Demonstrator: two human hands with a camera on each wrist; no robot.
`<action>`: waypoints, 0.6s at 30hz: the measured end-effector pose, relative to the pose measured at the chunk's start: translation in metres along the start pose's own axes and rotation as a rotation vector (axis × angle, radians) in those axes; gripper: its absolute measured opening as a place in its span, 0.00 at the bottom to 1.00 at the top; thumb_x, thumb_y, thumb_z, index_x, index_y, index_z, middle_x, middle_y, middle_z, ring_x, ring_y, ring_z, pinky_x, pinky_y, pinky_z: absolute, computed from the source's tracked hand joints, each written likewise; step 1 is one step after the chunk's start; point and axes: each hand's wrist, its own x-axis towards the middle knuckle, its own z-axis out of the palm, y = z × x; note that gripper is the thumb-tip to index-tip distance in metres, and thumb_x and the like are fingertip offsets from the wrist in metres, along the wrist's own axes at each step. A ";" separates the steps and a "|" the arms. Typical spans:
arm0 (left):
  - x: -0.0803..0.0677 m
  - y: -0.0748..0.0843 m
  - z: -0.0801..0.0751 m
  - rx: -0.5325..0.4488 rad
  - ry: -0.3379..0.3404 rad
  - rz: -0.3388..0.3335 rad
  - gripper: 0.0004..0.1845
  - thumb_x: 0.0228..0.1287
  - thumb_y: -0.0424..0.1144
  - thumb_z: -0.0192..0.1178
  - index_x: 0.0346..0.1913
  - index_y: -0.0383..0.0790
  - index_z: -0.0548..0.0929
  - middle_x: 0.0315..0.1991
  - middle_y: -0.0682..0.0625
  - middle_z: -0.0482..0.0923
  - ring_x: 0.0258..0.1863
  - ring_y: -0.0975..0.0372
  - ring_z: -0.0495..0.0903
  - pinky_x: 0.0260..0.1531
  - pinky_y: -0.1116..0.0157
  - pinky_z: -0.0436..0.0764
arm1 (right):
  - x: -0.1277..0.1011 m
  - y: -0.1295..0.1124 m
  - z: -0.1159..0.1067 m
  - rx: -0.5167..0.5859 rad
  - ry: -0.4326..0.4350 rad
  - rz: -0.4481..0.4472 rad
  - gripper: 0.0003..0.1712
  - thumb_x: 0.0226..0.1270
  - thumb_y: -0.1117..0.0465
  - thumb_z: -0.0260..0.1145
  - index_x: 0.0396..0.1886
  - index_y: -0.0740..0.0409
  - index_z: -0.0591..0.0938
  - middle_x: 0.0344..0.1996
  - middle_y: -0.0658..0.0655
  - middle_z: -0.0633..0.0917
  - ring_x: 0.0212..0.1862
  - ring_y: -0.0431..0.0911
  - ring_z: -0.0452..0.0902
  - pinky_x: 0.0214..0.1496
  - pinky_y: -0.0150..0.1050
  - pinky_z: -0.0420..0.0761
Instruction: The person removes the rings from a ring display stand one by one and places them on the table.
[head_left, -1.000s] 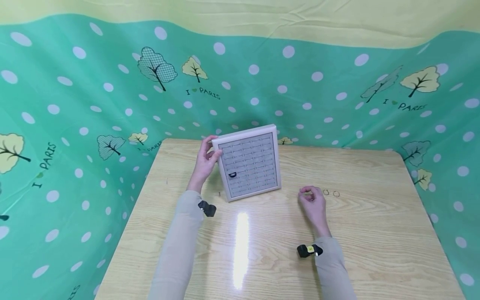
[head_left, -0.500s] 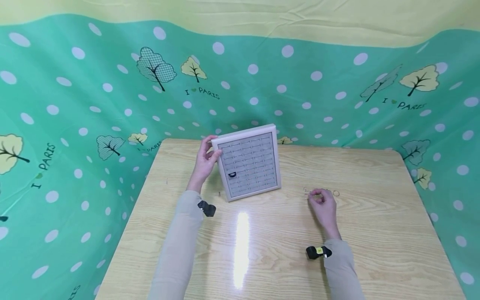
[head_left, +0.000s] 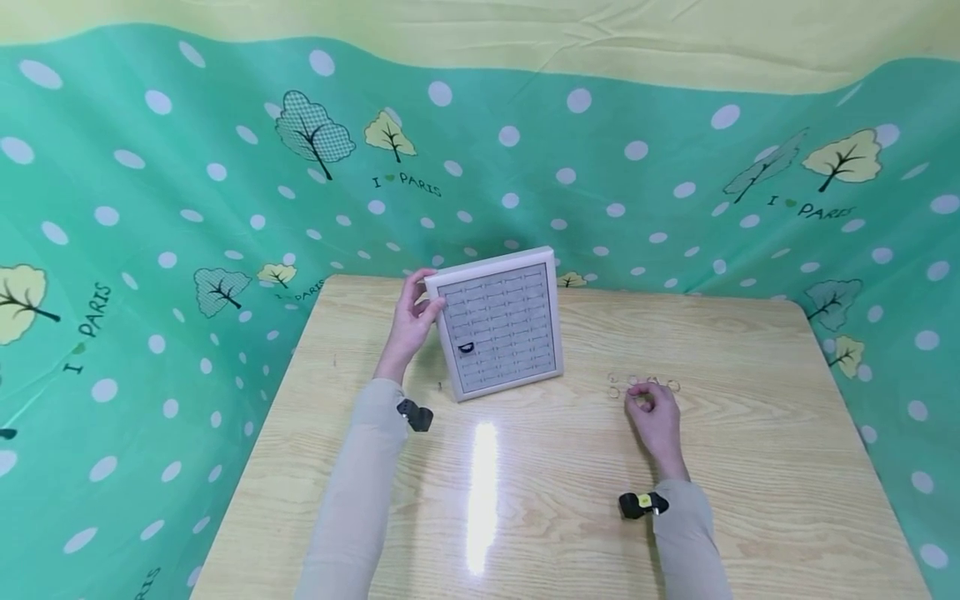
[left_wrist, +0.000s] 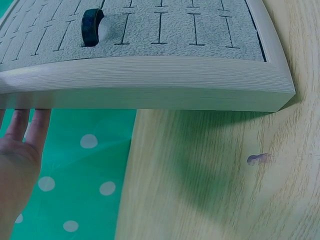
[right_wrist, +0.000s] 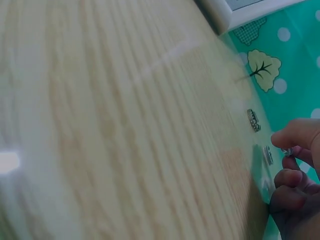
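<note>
My left hand grips the upper left edge of a white-framed ring display tray, which stands tilted on the table. A single black ring sits in one slot of its grey slotted pad. To the right of the tray, my right hand is low over the table. In the right wrist view, its thumb and fingers pinch a small silvery ring, mostly covered by the fingers. Several thin rings lie on the table around the fingertips, among them a left one and a right one.
The light wooden table ends at a green polka-dot cloth behind and at both sides. A small dark mark shows on the tabletop left of the tray. A bright light reflection lies across the table's middle.
My right hand has moved to the right and slightly toward me, uncovering rings at the left of the group. The left hand and the tray have stayed put.
</note>
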 end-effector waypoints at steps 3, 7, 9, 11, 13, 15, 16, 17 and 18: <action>0.003 -0.010 -0.003 -0.011 0.003 -0.005 0.26 0.67 0.23 0.54 0.66 0.34 0.61 0.50 0.47 0.73 0.39 0.58 0.80 0.35 0.67 0.81 | 0.001 0.001 -0.001 -0.028 -0.002 0.000 0.06 0.61 0.71 0.65 0.38 0.68 0.81 0.39 0.62 0.75 0.30 0.42 0.67 0.29 0.26 0.67; 0.005 -0.020 -0.005 -0.013 0.009 0.005 0.27 0.68 0.25 0.55 0.67 0.37 0.62 0.51 0.45 0.73 0.39 0.58 0.80 0.34 0.67 0.81 | 0.002 0.004 -0.001 -0.062 -0.010 0.010 0.06 0.61 0.71 0.65 0.38 0.68 0.81 0.38 0.62 0.75 0.31 0.44 0.68 0.31 0.28 0.67; 0.005 -0.021 -0.005 -0.007 0.009 0.012 0.27 0.68 0.27 0.56 0.67 0.38 0.62 0.51 0.44 0.73 0.39 0.58 0.80 0.34 0.67 0.81 | 0.003 0.006 -0.001 -0.069 -0.010 0.017 0.06 0.61 0.71 0.65 0.38 0.68 0.81 0.38 0.61 0.75 0.31 0.45 0.68 0.31 0.28 0.67; 0.004 -0.022 -0.005 -0.001 0.009 0.020 0.26 0.68 0.27 0.56 0.67 0.39 0.63 0.51 0.44 0.73 0.40 0.58 0.80 0.34 0.67 0.81 | 0.003 0.008 -0.001 -0.077 -0.004 0.023 0.06 0.61 0.71 0.65 0.38 0.67 0.81 0.38 0.61 0.75 0.31 0.44 0.69 0.31 0.28 0.67; 0.004 -0.022 -0.005 0.003 0.009 0.025 0.26 0.68 0.28 0.56 0.66 0.40 0.63 0.52 0.43 0.73 0.40 0.58 0.80 0.34 0.67 0.81 | 0.003 0.009 0.000 -0.077 0.003 0.032 0.06 0.61 0.71 0.66 0.37 0.67 0.81 0.38 0.61 0.75 0.31 0.44 0.69 0.31 0.28 0.68; 0.004 -0.022 -0.005 0.006 0.011 0.027 0.25 0.68 0.27 0.56 0.66 0.40 0.63 0.52 0.42 0.73 0.40 0.58 0.80 0.34 0.67 0.81 | 0.004 0.010 0.001 -0.084 0.009 0.037 0.06 0.60 0.70 0.66 0.37 0.67 0.82 0.38 0.61 0.75 0.30 0.43 0.70 0.30 0.27 0.68; 0.004 -0.022 -0.005 0.007 0.013 0.028 0.25 0.68 0.27 0.55 0.66 0.40 0.63 0.52 0.42 0.73 0.40 0.58 0.80 0.35 0.67 0.81 | 0.005 0.011 0.001 -0.084 0.011 0.039 0.06 0.60 0.70 0.66 0.37 0.67 0.82 0.38 0.61 0.75 0.30 0.43 0.70 0.30 0.27 0.68; 0.004 -0.022 -0.005 0.007 0.014 0.029 0.25 0.68 0.26 0.55 0.65 0.40 0.63 0.52 0.42 0.73 0.40 0.58 0.80 0.35 0.67 0.81 | 0.005 0.011 0.001 -0.084 0.012 0.042 0.06 0.60 0.70 0.66 0.37 0.67 0.82 0.38 0.61 0.75 0.30 0.43 0.70 0.30 0.27 0.68; 0.005 -0.022 -0.005 0.007 0.016 0.029 0.25 0.68 0.26 0.55 0.65 0.40 0.63 0.52 0.42 0.73 0.40 0.58 0.80 0.35 0.67 0.81 | 0.005 0.012 0.001 -0.085 0.013 0.044 0.06 0.60 0.70 0.66 0.37 0.67 0.82 0.38 0.61 0.75 0.30 0.43 0.70 0.30 0.28 0.68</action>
